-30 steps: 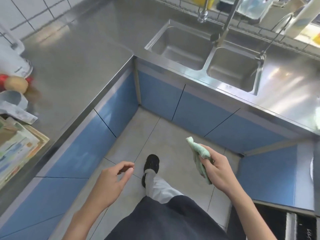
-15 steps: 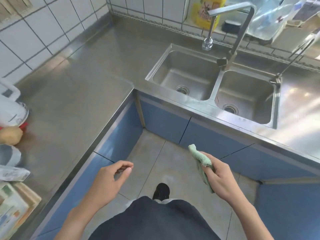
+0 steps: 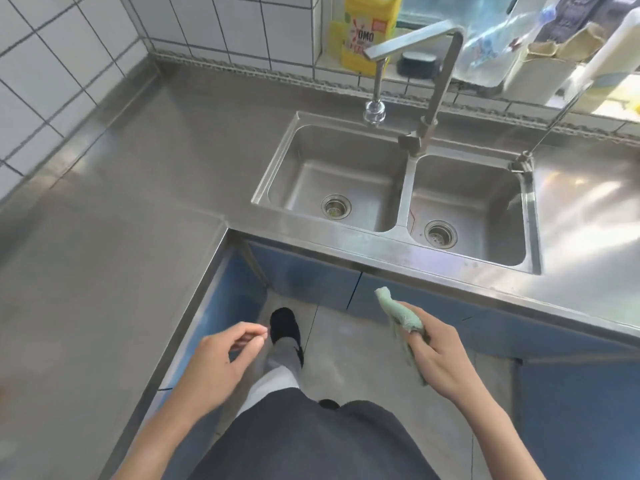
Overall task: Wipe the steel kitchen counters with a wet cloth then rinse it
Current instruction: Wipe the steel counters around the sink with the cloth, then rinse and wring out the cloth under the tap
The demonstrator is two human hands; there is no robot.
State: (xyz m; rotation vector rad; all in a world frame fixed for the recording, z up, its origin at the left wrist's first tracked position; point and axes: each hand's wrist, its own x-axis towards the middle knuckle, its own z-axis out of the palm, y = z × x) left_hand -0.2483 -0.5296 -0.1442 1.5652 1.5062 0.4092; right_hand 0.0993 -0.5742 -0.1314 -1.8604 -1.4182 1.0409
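My right hand [image 3: 437,355] grips a bunched pale green cloth [image 3: 398,315] in front of the blue cabinet doors, just below the counter's front edge. My left hand [image 3: 216,363] hangs loosely curled over the floor beside the left counter edge and holds nothing. An L-shaped steel counter [image 3: 114,216] wraps around the left and far sides. A double steel sink [image 3: 294,152] is set into the far run, with a tall steel tap [image 3: 440,84] whose spout ends over the left basin.
A yellow detergent bottle [image 3: 363,32] and a dark sponge [image 3: 417,64] sit on the ledge behind the sink. Bags and a white container crowd the top right. A thin second tap [image 3: 523,162] stands at the sink's right corner. My shoe [image 3: 284,327] is on the tiled floor.
I have stepped closer to the sink and the view has tilted up. The clutter on the left counter has left the view. Both hands keep their pose, the cloth still held.
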